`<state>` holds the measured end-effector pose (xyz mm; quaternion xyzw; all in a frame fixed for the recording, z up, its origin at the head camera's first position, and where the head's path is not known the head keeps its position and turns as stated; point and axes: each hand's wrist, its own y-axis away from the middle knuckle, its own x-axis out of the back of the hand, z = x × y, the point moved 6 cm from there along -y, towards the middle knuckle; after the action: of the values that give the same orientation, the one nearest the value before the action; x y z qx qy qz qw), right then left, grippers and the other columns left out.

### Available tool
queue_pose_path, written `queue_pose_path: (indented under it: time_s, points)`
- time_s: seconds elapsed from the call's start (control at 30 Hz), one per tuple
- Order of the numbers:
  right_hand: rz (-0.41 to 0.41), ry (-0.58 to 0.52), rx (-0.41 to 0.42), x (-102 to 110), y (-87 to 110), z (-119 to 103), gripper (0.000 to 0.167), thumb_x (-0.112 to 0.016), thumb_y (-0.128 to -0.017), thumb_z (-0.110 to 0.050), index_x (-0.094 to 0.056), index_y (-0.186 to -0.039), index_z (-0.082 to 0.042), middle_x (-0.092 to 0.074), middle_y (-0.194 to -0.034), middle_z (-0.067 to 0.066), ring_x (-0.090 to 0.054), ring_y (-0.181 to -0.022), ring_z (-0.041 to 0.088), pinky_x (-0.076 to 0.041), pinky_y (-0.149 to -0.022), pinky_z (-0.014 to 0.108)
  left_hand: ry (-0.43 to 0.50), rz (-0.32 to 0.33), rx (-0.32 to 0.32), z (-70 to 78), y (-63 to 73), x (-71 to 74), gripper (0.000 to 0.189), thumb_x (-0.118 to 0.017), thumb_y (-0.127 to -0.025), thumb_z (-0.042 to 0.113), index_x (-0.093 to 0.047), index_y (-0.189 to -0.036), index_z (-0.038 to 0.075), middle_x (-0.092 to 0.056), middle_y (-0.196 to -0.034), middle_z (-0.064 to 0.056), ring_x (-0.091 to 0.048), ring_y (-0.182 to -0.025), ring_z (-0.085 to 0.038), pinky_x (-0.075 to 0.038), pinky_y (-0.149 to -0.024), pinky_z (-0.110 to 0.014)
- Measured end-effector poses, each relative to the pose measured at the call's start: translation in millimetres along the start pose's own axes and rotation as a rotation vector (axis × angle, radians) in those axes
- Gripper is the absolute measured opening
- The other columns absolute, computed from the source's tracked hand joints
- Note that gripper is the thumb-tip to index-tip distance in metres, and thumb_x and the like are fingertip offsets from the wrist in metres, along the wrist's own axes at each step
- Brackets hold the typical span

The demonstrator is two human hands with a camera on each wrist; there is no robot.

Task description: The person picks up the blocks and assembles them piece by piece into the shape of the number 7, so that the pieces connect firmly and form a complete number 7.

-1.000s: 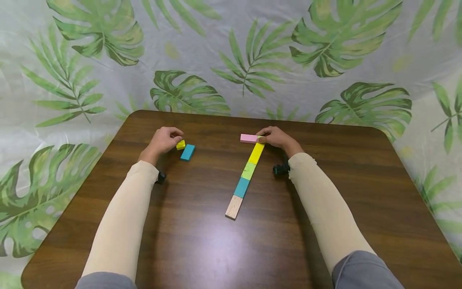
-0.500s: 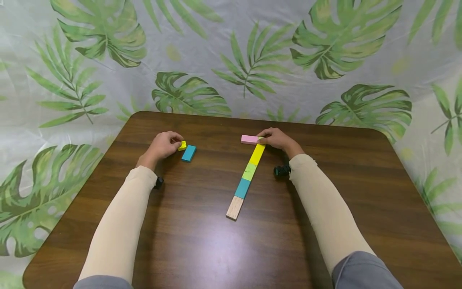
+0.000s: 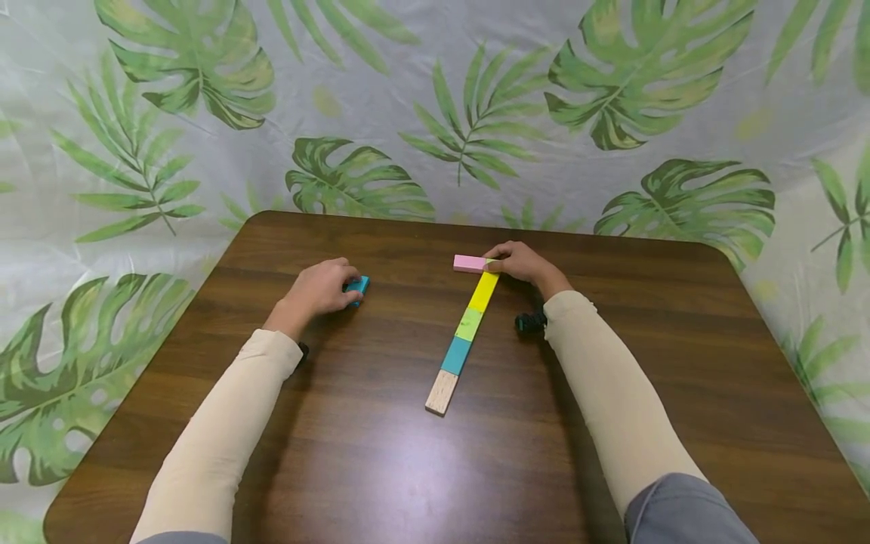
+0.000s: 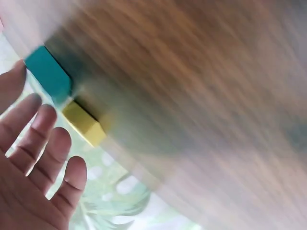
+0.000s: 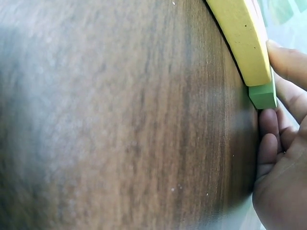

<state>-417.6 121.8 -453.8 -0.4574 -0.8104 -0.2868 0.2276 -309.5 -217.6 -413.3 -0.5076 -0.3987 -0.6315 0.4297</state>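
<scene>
My left hand (image 3: 326, 285) hovers around a loose blue block (image 3: 360, 285) on the left of the table. In the left wrist view its fingers are loosely extended, the thumb near the end of that blue block (image 4: 48, 72). A small yellow block (image 4: 82, 123) lies beside it; in the head view the hand hides it. My right hand (image 3: 519, 263) pinches a light green block (image 5: 263, 97), mostly hidden by the fingers in the head view. That block sits between a pink block (image 3: 469, 263) and a long yellow block (image 3: 484, 292).
From the yellow block a slanting row runs toward me: a lime green block (image 3: 468, 323), a teal block (image 3: 455, 355) and a plain wood block (image 3: 442, 391). They lie on a brown wooden table (image 3: 612, 453). Behind it hangs a leaf-patterned cloth (image 3: 381, 98).
My left hand has let go of the small yellow block and shifted right over the blue one, covering part of it. The right hand stays in place on the light green block.
</scene>
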Motion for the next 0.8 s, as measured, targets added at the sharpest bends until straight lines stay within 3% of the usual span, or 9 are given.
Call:
queue_pose_path:
  time_s: [0.17,0.37,0.6,0.8]
  points:
    - [0.001,-0.006,-0.007,0,-0.7,0,0.040,-0.060,-0.098,-0.019,-0.060,-0.135,-0.003,-0.040,-0.150,0.021,-0.041,-0.120,0.033,-0.038,-0.099,0.040,-0.018,-0.023,-0.014,10.1,2.4,-0.9,0.034,-0.068,-0.093,0.031,-0.070,-0.122,0.011,-0.057,-0.104,-0.006,-0.056,-0.084,-0.022,-0.052,-0.078,-0.041]
    - [-0.003,0.009,-0.002,0,0.8,-2,0.041,-0.060,-0.098,-0.021,-0.060,-0.135,-0.003,-0.041,-0.150,0.022,-0.041,-0.120,0.034,-0.039,-0.099,0.042,0.034,-0.042,-0.041,17.8,3.4,-6.4,0.033,-0.064,-0.096,0.019,-0.067,-0.128,0.009,-0.056,-0.116,-0.011,-0.062,-0.091,-0.027,-0.054,-0.082,-0.043]
    - [-0.007,0.027,-0.011,0,4.0,-2,0.041,-0.057,-0.099,-0.022,-0.059,-0.136,-0.005,-0.037,-0.153,0.021,-0.040,-0.127,0.036,-0.038,-0.105,0.047,0.184,-0.016,-0.135,31.3,-1.8,-9.1,0.028,-0.066,-0.093,0.009,-0.072,-0.120,0.007,-0.061,-0.124,-0.012,-0.062,-0.111,-0.034,-0.050,-0.098,-0.051]
    - [-0.013,0.016,-0.014,-1,4.8,-3,0.041,-0.057,-0.100,-0.022,-0.058,-0.137,-0.005,-0.036,-0.154,0.020,-0.039,-0.130,0.036,-0.037,-0.108,0.048,0.294,0.012,-0.146,31.9,-9.6,-10.8,0.028,-0.062,-0.091,0.000,-0.073,-0.116,0.005,-0.066,-0.128,-0.013,-0.061,-0.118,-0.034,-0.048,-0.102,-0.050]
